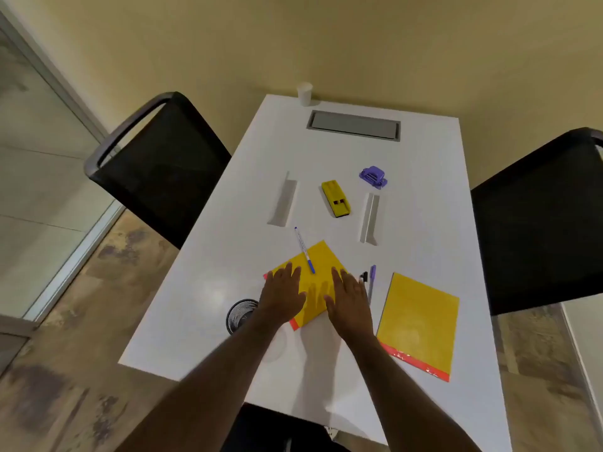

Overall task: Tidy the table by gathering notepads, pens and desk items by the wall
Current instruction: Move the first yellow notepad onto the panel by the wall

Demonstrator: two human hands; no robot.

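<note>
A yellow notepad [318, 282] with a red edge lies tilted on the white table [202, 288]. My left hand [282, 295] rests flat on its left side and my right hand [349, 300] on its right side, fingers spread. A blue-capped pen [304, 250] lies across the notepad's far corner. A second yellow notepad [421, 321] lies to the right. Between them lie a purple pen [372, 282] and a black-tipped marker [363, 276], partly hidden by my right hand. Farther off sit a yellow stapler [336, 199] and a purple hole punch [373, 177].
A black mesh pen cup [239, 313] stands left of my left wrist. Two grey strips [284, 200] [370, 218] lie mid-table. A white paper cup [304, 93] and a grey cable hatch [354, 125] are at the wall end. Black chairs [156, 168] [538, 220] flank the table.
</note>
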